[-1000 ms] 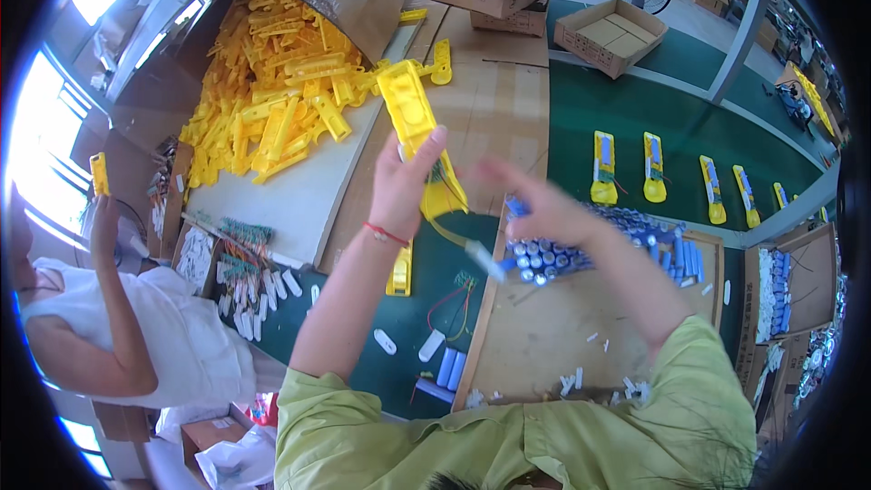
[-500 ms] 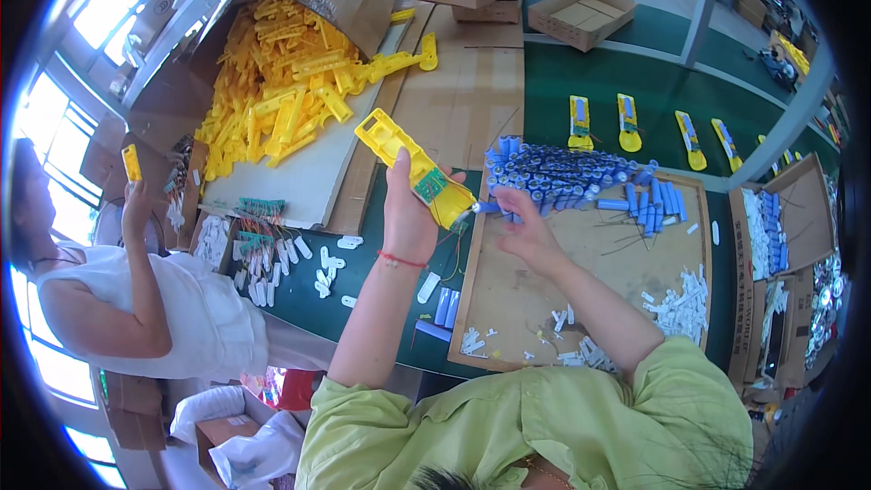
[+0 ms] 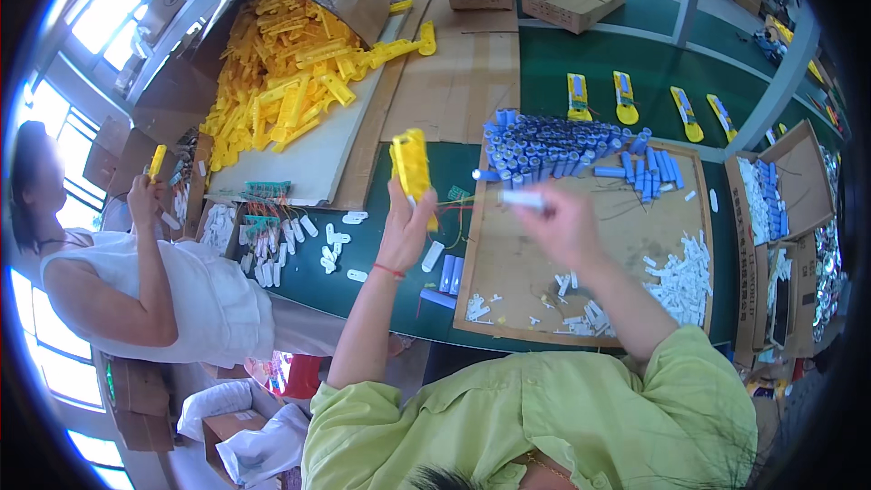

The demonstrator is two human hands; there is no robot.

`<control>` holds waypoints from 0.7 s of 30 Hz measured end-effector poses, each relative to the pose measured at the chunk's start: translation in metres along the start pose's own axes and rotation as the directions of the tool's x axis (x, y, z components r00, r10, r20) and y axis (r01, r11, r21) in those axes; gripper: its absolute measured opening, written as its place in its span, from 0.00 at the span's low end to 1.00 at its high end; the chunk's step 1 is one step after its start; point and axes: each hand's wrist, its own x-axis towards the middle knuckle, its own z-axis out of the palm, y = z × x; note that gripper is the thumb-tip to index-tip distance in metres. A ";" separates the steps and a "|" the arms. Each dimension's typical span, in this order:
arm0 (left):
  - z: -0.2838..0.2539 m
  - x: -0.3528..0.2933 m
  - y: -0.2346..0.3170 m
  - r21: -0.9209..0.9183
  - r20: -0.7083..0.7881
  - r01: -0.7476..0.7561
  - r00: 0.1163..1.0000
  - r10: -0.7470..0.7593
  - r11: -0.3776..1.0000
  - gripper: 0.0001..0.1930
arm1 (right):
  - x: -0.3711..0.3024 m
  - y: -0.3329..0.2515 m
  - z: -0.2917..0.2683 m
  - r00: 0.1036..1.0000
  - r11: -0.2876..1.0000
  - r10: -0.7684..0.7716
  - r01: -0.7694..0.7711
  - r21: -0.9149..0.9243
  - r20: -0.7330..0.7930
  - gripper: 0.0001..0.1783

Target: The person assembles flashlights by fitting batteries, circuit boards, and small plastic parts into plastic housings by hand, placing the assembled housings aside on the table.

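Observation:
A yellow plastic housing (image 3: 412, 165) stands tilted in my left hand (image 3: 404, 231), the fingers wrapped round its lower part. Beside it hangs a small green circuit board (image 3: 456, 194) on thin wires. My right hand (image 3: 564, 222), smeared by motion, pinches a white oblong piece (image 3: 523, 200) over the wooden tray (image 3: 494, 268); thin wires run between it and the housing. Just beyond the white piece, a pile of blue cylindrical battery cells (image 3: 553, 150) covers the tray's far part. One cell (image 3: 486, 175) juts out at the pile's left.
Small white plastic parts (image 3: 680, 286) lie in the tray. Yellow housings (image 3: 290, 82) spill from a large carton at the far left. Several filled yellow housings (image 3: 626, 98) lie on the green table. At left, a co-worker (image 3: 154, 281) holds a yellow piece near bundled boards with wires (image 3: 263, 218).
My left hand has turned the housing more upright, its open side no longer facing me. The circuit board now hangs outside it. My right hand has closed on the white piece and shifted right.

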 end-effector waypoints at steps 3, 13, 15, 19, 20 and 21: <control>0.026 -0.029 -0.014 -0.129 0.265 -0.056 0.960 0.088 0.990 0.25 | 0.020 0.011 0.001 0.980 0.914 -0.016 0.094 0.394 -0.196 0.14; 0.066 -0.065 -0.005 -0.165 0.201 0.002 0.979 0.032 0.986 0.25 | 0.013 0.002 0.009 0.727 0.622 -0.673 0.459 -0.634 -0.134 0.14; 0.071 -0.065 -0.005 -0.079 0.215 -0.055 0.974 0.071 0.995 0.25 | 0.016 0.004 0.012 0.718 0.618 -0.678 0.442 -0.650 -0.156 0.15; 0.074 -0.070 -0.007 -0.130 0.184 0.011 0.983 0.013 0.991 0.26 | 0.010 0.006 0.014 0.711 0.649 -0.673 0.437 -0.623 -0.202 0.12; 0.075 -0.070 -0.003 -0.081 0.190 -0.008 0.981 0.023 0.997 0.26 | 0.010 0.010 0.016 0.731 0.661 -0.651 0.415 -0.626 -0.203 0.13; 0.075 -0.071 0.001 -0.033 0.198 -0.027 0.980 0.033 0.999 0.26 | 0.011 0.013 0.017 0.751 0.673 -0.628 0.391 -0.628 -0.205 0.14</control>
